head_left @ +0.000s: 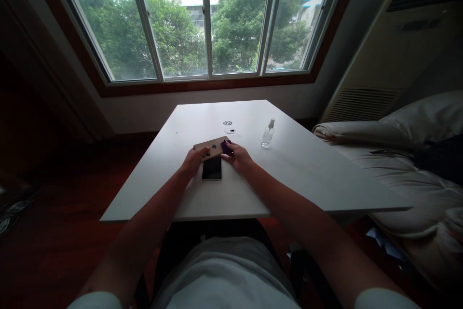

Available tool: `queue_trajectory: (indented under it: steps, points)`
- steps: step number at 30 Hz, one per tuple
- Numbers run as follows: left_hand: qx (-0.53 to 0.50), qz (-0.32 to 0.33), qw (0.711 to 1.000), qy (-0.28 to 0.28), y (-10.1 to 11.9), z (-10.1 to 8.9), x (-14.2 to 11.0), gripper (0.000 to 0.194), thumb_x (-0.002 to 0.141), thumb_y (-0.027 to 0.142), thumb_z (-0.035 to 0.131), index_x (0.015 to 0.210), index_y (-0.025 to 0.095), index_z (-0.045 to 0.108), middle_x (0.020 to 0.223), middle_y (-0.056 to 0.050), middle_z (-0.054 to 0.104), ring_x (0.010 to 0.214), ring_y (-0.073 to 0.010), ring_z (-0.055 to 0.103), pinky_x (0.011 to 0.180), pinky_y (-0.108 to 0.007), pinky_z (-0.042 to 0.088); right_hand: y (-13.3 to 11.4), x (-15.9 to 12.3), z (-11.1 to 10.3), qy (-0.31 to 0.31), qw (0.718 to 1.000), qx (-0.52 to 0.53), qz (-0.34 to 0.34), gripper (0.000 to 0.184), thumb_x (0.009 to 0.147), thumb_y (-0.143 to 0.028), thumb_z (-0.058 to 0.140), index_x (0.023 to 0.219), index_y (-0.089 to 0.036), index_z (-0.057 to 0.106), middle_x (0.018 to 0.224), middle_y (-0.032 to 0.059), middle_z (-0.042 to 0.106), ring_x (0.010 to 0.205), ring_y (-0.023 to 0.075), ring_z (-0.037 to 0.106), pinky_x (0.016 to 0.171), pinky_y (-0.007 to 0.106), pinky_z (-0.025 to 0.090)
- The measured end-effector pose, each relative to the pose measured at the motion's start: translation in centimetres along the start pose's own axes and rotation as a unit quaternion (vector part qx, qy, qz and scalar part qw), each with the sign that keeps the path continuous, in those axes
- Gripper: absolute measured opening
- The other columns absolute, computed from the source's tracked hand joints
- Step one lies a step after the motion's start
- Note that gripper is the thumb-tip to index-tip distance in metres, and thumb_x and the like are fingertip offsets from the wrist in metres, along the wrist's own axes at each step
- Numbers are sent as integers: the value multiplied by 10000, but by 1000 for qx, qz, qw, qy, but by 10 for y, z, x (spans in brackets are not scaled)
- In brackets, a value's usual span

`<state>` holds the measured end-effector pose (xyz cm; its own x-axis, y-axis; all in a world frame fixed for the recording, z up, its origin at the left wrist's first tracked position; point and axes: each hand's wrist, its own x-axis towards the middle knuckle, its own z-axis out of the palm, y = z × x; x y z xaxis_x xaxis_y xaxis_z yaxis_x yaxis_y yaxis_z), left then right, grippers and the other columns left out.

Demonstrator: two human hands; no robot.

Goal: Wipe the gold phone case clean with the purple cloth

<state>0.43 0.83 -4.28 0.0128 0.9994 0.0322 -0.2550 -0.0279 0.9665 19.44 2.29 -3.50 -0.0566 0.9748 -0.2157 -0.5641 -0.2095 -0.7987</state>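
Over the middle of the white table [181,116], my left hand [193,160] is closed on the left end of a flat tan phone case [219,146] with dark round marks. It is tilted, and I cannot tell whether anything is inside it. My right hand [236,154] pinches a small dark purple cloth [226,147] against the right end of the case. Just below the case, a phone [211,169] with a black screen lies on the table, its upper part hidden behind the case and my hands.
Right of my hands stands a clear spray bottle [267,134] with a white cap, holding a little liquid. Two small round flat pieces, one dark-patterned [227,123] and one white [230,131], lie beyond the case. A bed with pale bedding [361,164] is at the right.
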Motion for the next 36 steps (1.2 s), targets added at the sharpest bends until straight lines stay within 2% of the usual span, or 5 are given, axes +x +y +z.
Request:
queue_trajectory:
  steps: [11,17,21,25,36]
  points:
    - [61,92,993,41,8,-1,-7,552,700,473,896,1107,130,751,1063,-124,770,902,-247,731,768,-344,601,1,4,3,-76,991,24,-106,262,819,-211,768,1065,-197,681,1017,26,760,923,151,716,796,249,603]
    - [122,151,978,81,5,-3,-6,589,765,611,820,1076,150,626,786,-38,709,467,-120,582,403,-240,428,-6,-3,0,-96,988,0,-119,462,749,-163,843,1167,-192,648,1063,49,773,966,182,746,835,282,641]
    - [38,130,983,127,11,-8,-3,625,730,551,878,1112,161,573,765,-13,690,458,-82,529,420,-221,406,-4,-5,3,-98,991,-24,-92,483,723,-128,860,1147,-172,634,1065,76,774,960,215,759,824,333,671]
    - [-111,80,989,53,11,-6,-1,522,753,470,887,1083,164,623,957,-56,710,653,-76,616,602,-215,522,1,-9,9,-61,989,36,-128,440,737,-108,842,1117,-163,627,1051,78,768,985,225,759,875,357,675]
    - [39,105,994,9,7,1,-13,403,787,505,842,798,163,628,596,15,542,494,-91,481,443,-230,378,14,-16,13,-104,989,-37,-97,527,740,-164,877,1189,-152,602,1058,108,777,950,253,777,799,376,689]
